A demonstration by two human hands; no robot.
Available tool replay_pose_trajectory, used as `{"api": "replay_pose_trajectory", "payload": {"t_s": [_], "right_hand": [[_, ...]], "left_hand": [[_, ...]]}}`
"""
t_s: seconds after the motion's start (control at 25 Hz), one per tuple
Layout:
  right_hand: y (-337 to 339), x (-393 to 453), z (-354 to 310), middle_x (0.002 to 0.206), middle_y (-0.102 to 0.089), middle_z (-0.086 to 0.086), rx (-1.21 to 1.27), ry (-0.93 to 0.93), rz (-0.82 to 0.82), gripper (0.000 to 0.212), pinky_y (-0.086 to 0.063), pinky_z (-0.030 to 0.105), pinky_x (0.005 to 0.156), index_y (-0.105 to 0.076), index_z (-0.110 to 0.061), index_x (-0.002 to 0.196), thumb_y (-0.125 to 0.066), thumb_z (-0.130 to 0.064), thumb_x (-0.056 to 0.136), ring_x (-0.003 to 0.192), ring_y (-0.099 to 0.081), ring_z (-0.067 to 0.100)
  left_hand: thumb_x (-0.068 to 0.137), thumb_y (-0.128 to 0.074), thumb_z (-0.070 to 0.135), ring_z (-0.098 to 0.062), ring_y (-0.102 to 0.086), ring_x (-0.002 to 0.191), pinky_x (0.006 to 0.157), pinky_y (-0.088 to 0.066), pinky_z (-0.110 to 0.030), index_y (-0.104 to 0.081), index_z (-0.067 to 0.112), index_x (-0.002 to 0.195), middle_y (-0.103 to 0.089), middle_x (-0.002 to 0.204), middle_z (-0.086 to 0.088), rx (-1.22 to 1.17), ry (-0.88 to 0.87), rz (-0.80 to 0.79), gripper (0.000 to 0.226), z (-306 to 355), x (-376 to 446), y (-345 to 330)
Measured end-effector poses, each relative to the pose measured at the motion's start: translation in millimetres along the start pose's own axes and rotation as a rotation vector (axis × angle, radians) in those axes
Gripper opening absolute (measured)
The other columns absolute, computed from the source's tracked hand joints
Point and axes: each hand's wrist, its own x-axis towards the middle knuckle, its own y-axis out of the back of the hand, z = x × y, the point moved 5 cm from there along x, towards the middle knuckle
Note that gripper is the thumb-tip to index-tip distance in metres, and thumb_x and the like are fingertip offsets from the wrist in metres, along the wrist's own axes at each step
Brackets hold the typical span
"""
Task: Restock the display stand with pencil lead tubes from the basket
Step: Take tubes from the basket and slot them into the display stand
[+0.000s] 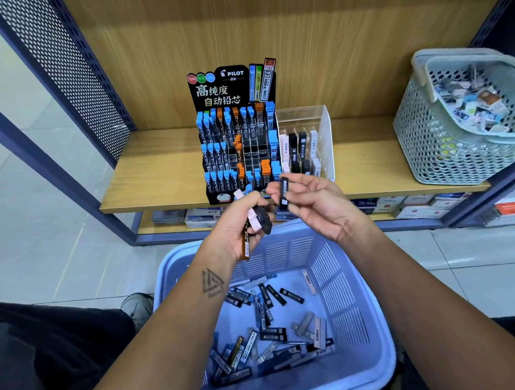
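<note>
The right hand (314, 203) pinches one black lead tube (284, 193) just before the display stand (236, 142); the left hand (246, 222) clamps a loose bundle of tubes (256, 219) over the blue basket (363, 324); crowded slots risk misplacement, and the bundle could slip.
</note>
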Motion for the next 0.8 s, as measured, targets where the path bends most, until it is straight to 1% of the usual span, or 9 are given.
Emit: {"api": "replay_pose_trajectory", "payload": {"t_s": [0.08,0.16,0.28,0.36,0.52,0.6,0.68,0.72,0.8], "right_hand": [[0,4,-6,0.112,-0.07,0.029,-0.071,0.043,0.021,0.038,-0.062,0.036,0.08,-0.053,0.004,0.129,-0.05,0.016,0.093,0.096,-0.073,0.032],[0,9,-13,0.103,-0.073,0.025,-0.166,0.092,0.039,0.031,-0.062,0.03,0.071,-0.058,0.006,0.124,-0.057,0.011,0.092,0.084,-0.074,0.026],[11,17,-24,0.089,-0.075,0.018,-0.321,0.181,0.112,0.022,-0.06,0.025,0.07,-0.066,0.008,0.113,-0.061,0.008,0.092,0.077,-0.073,0.021],[19,19,-27,0.085,-0.075,0.014,-0.426,0.216,0.139,0.019,-0.059,0.023,0.071,-0.07,0.004,0.107,-0.065,0.008,0.089,0.077,-0.072,0.02],[32,17,-30,0.084,-0.076,0.007,-0.529,0.282,0.142,0.018,-0.056,0.021,0.074,-0.074,-0.003,0.099,-0.068,0.008,0.087,0.079,-0.071,0.017],[34,16,-37,0.089,-0.076,0.009,-0.534,0.346,0.14,0.019,-0.055,0.024,0.08,-0.076,-0.005,0.097,-0.071,0.008,0.085,0.086,-0.07,0.018],[36,18,-44,0.095,-0.076,0.014,-0.465,0.37,0.157,0.019,-0.056,0.029,0.085,-0.075,-0.004,0.098,-0.071,0.007,0.084,0.091,-0.07,0.023],[38,20,-47,0.095,-0.075,0.015,-0.381,0.339,0.184,0.018,-0.057,0.029,0.084,-0.074,-0.003,0.099,-0.071,0.006,0.085,0.091,-0.07,0.025],[40,24,-47,0.09,-0.073,0.018,-0.234,0.223,0.25,0.014,-0.058,0.027,0.076,-0.07,0.003,0.102,-0.069,0.002,0.088,0.082,-0.07,0.026]], "left_hand": [[0.087,-0.057,-0.003,-0.019,-0.053,0.05,0.039,-0.038,-0.021,-0.06,0.003,0.082,-0.061,0.065,-0.011,0.103,-0.08,0.017,0.008,10,3,-4],[0.085,-0.062,-0.005,-0.02,-0.054,0.048,0.041,-0.038,-0.021,-0.064,-0.005,0.09,-0.064,0.066,-0.016,0.153,-0.151,0.051,0.005,18,6,-6],[0.086,-0.074,0.003,-0.019,-0.055,0.047,0.04,-0.04,-0.021,-0.07,-0.007,0.093,-0.066,0.07,-0.017,0.121,-0.183,0.066,0.013,25,14,-9],[0.085,-0.079,0.01,-0.02,-0.057,0.051,0.046,-0.041,-0.024,-0.072,-0.005,0.091,-0.068,0.073,-0.017,0.128,-0.176,0.079,0.018,26,19,-11],[0.087,-0.077,0.013,-0.021,-0.059,0.05,0.041,-0.042,-0.02,-0.071,-0.003,0.095,-0.07,0.076,-0.019,0.174,-0.131,0.07,0.02,24,23,-25],[0.088,-0.074,0.01,-0.019,-0.06,0.049,0.041,-0.043,-0.022,-0.069,-0.006,0.103,-0.071,0.079,-0.02,0.122,-0.109,0.061,0.022,24,25,-32],[0.086,-0.074,0.007,-0.023,-0.057,0.053,0.049,-0.041,-0.027,-0.069,-0.01,0.107,-0.074,0.082,-0.023,0.156,-0.143,0.082,0.027,27,28,-35],[0.084,-0.076,0.007,-0.026,-0.055,0.059,0.054,-0.041,-0.03,-0.072,-0.008,0.101,-0.074,0.083,-0.025,0.208,-0.184,0.099,0.024,30,28,-35],[0.074,-0.082,0.013,-0.029,-0.055,0.067,0.059,-0.045,-0.035,-0.076,0.002,0.079,-0.073,0.086,-0.027,0.357,-0.283,0.151,0.014,37,26,-37]]}}
